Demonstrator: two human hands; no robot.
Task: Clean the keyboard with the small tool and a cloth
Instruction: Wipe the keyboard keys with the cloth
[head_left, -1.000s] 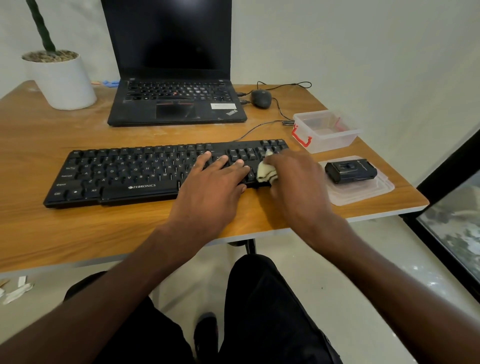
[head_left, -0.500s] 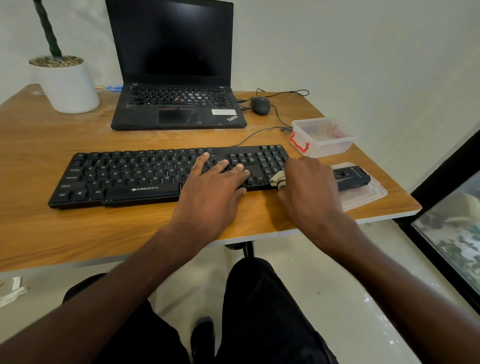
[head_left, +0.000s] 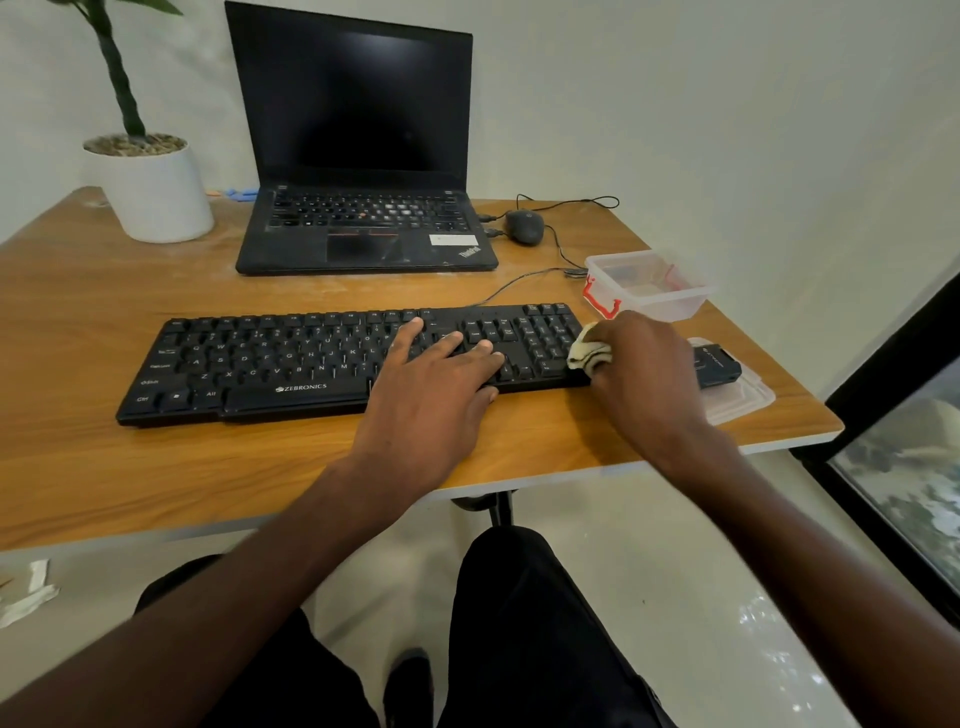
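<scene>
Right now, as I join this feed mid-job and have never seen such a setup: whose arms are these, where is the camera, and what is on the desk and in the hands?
No machine here: a person's bare arms, filmed by one camera worn on their head, looking down. The left hand rests flat on the black Zebronics keyboard. The right hand grips a pale cloth at the keyboard's right end. On the wooden desk also stand a ThinkPad laptop, a mouse, a potted plant, a clear box, and a small black device on a clear lid.
</scene>
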